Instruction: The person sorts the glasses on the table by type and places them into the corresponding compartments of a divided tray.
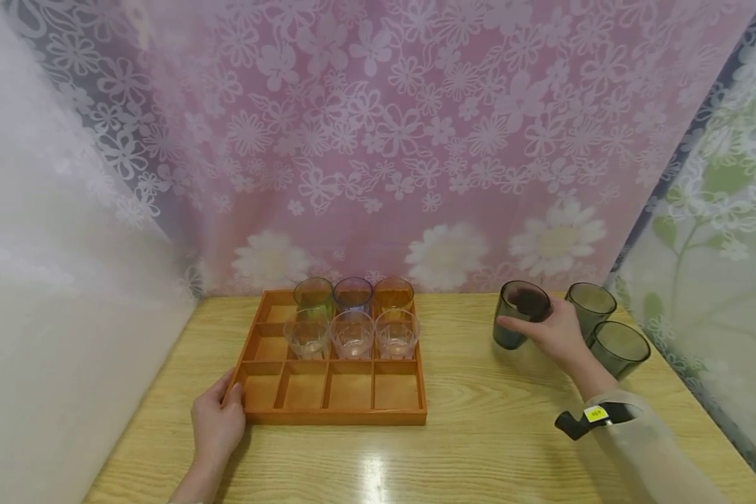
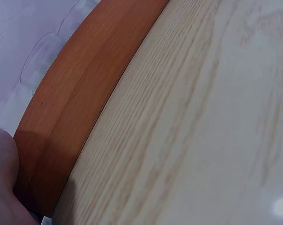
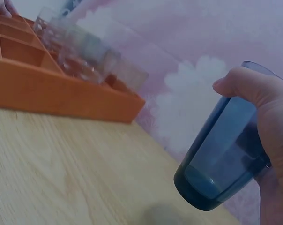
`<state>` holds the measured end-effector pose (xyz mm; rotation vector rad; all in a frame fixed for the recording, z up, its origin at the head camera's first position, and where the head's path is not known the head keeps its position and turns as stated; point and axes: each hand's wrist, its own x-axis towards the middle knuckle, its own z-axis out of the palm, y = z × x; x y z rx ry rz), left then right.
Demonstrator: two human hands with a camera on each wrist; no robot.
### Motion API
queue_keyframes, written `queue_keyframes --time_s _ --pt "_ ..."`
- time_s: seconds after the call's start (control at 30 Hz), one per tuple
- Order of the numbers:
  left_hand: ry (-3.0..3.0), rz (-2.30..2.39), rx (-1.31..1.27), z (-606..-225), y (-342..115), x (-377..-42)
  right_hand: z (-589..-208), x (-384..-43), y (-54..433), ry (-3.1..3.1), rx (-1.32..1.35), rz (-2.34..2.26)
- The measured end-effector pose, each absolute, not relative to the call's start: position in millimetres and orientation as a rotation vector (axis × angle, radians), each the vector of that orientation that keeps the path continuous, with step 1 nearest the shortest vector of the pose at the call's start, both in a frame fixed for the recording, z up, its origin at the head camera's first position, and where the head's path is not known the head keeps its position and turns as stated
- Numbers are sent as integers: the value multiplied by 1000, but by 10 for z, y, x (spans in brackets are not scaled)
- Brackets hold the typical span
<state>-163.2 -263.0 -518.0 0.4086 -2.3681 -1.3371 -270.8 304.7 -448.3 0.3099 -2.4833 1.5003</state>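
"Head view first: where's the dark glass (image 1: 514,306)?"

"In the right hand (image 1: 561,334), thumb round its near side, nearly upright. The tray (image 1: 334,418) lies at nine o'clock from that grip, across bare tabletop (image 1: 479,448); that gap is the relation that matters."

"And the left hand (image 1: 219,418)?"

"At the tray's eight o'clock corner, pinching the wall. It's well apart from the dark glass, so the right is clearly nearer."

"What else is about?"

"Two green-grey glasses (image 1: 620,348) at about three to four o'clock from the right hand. Three clear glasses (image 1: 353,337) stand in the tray, with three coloured glasses (image 1: 353,294) at twelve o'clock from them."

"Any writing?"

"A yellow label (image 1: 596,414) on the black wrist strap (image 1: 619,411), too small to read. I see no brand on the glassware."

"Left wrist view?"

"The tray's wall runs from seven to one o'clock, the hand against it at eight. Its fingers are mostly hidden; that view alone can't tell their hold."

"Right wrist?"

"There the held glass's long axis leans, rim towards one, base towards seven. The tray sits at ten o'clock. No lettering."
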Motion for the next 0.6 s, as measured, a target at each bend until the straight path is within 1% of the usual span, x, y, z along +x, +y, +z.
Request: queue_keyframes --time_s 0.3,0.6 --pt "-2358 -1352 399 -5170 -2628 -1632 -4247 -2647 2789 -2410 403 1590" --pt "-2355 -1354 396 -5169 -2626 -1634 -4089 -2566 2501 -2335 511 1727"
